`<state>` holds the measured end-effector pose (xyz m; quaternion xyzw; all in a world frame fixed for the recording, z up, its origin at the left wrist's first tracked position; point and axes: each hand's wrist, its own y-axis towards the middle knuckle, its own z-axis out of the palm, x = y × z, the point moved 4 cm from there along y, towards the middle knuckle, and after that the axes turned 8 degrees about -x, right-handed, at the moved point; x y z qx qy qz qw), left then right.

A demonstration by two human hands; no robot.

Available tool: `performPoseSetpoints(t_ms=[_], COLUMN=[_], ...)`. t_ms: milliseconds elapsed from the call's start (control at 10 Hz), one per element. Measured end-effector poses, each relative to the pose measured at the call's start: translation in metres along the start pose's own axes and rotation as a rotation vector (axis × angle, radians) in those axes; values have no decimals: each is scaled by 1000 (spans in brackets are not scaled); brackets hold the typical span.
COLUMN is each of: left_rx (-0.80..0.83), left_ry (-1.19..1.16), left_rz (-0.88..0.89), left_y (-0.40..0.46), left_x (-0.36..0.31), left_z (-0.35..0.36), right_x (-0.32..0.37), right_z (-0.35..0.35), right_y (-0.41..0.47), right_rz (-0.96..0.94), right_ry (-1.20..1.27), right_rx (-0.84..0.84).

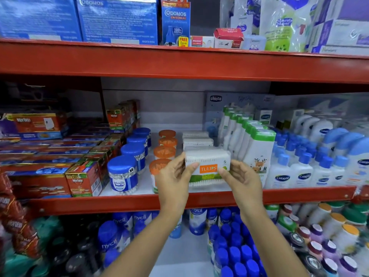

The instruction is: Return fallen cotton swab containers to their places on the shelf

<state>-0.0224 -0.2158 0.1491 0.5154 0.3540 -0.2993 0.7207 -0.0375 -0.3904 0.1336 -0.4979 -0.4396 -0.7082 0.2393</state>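
Gripping the Tulips swab box [207, 166] from both sides, left hand [175, 176] fingers [192, 168] and right hand [244, 181] fingers [223, 172] pinching its ends, thumbs pressing the label, likely for keeping it upright and square. Hovering at the front of the red shelf [299, 196], just ahead of matching boxes [196, 141] beyond the fingertips. Squeezing in between orange-lidded jars [162, 166] and white bottles [257, 156].

Both forearms bare; left hand [174, 177] and right hand [246, 181] ungloved.
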Motion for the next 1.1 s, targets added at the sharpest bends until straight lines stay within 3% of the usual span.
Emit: performPoseSetpoints(t_ms=[400, 800, 1000, 1100], left_rx=[108, 123, 80, 52], left_ry=[430, 592, 602, 634], left_rz=[107, 190, 293, 533], left_y=[1, -4, -19, -20], left_x=[45, 46, 30, -1], left_z=[11, 12, 1, -4], right_x=[-26, -18, 6, 35], right_z=[-1, 4, 7, 17], right_y=[15, 3, -14, -21], right_rz=[-142, -308, -642, -841], right_ry=[-309, -450, -615, -655], right_rx=[-59, 44, -146, -222])
